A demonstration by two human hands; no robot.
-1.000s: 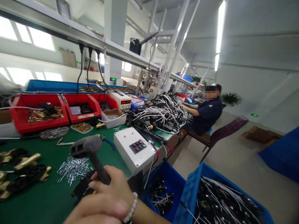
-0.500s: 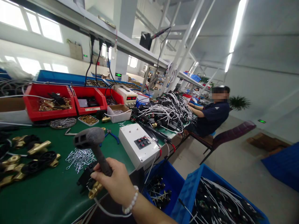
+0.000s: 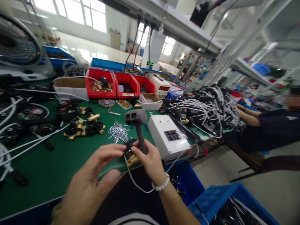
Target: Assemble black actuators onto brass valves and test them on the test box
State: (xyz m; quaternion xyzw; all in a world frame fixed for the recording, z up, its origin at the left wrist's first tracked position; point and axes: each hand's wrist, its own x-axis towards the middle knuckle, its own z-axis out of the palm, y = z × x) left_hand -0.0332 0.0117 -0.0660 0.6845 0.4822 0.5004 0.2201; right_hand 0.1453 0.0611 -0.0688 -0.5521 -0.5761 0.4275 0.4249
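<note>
My right hand [image 3: 151, 161], with a white bead bracelet on the wrist, grips the dark handle of a hammer [image 3: 136, 117] whose grey, rounded head points up. Its thumb and fingertips also meet a black part with a brass fitting [image 3: 132, 160], which has a white cable and sits at the bench's front edge. My left hand [image 3: 93, 178] is open, thumb apart from the fingers. Its fingertips reach the black part's left side; whether they touch it I cannot tell. A pile of metal pins [image 3: 118, 132] lies just beyond.
Brass fittings with black parts [image 3: 85, 125] lie to the left. A white switch box [image 3: 161, 137] stands at right, before a heap of cabled parts [image 3: 199, 106]. Red bins [image 3: 100, 84] line the back. Blue crates [image 3: 217, 200] stand below; a co-worker [image 3: 272, 125] sits at right.
My left hand has come into view and reached toward the black part. My view has swung left, bringing in a fan. My right hand still holds the hammer.
</note>
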